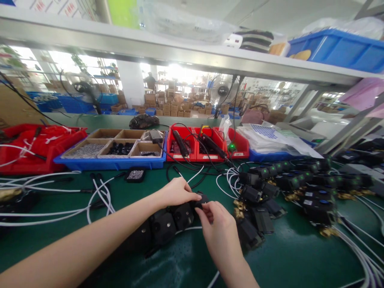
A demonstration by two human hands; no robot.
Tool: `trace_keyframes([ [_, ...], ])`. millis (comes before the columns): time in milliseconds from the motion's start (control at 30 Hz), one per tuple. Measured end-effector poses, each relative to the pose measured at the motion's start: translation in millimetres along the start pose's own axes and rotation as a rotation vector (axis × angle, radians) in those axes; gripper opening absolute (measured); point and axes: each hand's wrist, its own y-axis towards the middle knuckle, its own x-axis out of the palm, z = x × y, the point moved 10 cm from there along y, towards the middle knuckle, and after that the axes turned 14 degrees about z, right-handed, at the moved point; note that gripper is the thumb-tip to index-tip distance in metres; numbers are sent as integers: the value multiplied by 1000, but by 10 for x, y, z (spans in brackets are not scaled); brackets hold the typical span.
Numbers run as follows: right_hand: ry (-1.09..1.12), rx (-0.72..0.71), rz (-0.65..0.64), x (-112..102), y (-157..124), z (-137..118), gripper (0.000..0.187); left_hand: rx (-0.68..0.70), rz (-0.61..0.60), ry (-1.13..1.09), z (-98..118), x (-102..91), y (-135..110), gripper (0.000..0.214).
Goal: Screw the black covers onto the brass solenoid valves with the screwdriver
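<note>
Several square black housings (163, 227) with small silvery screws stand in a row on the green bench in front of me. At the far end of the row, my left hand (179, 193) reaches over and grips a black housing (203, 197), its thumb and fingertips closed at the top. My right hand (219, 222) is at the same housing from the right, thumb and forefinger pinched together. Whatever lies between those fingertips is too small or hidden to name. A white cable (192, 229) runs behind the row.
Electric screwdrivers (180, 143) lie in red bins (207, 157) at the back. Left of them is a blue tray (111, 163) of small parts, with a small black box of screws (135, 175) before it. Black valve units with brass fittings (239, 209) crowd the right; white cables (103, 196) cross the left.
</note>
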Motion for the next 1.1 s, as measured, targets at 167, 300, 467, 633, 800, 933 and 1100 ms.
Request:
trace_keyframes([
  [167,-18,104,151,-35,-117,-14,23,-8,10,14,22,-22,-18,42],
  [300,-93,47,169,-7,-135,-138,31,-13,3,17,33,-26,-22,41],
  [467,-200,-53,131,43,-124,-199,31,-12,-10,13,26,-14,-11,42],
  [633,-249,-131,85,126,-134,-158,35,-10,-12,4,13,-2,-4,41],
  [800,-248,-165,52,169,-139,-118,41,-22,-10,-12,-11,12,2,43],
  [933,-233,-149,25,165,-136,-70,44,-24,-3,-11,-19,14,4,43],
  [1100,-150,-72,-43,201,-119,25,51,-8,8,0,-5,13,13,43],
])
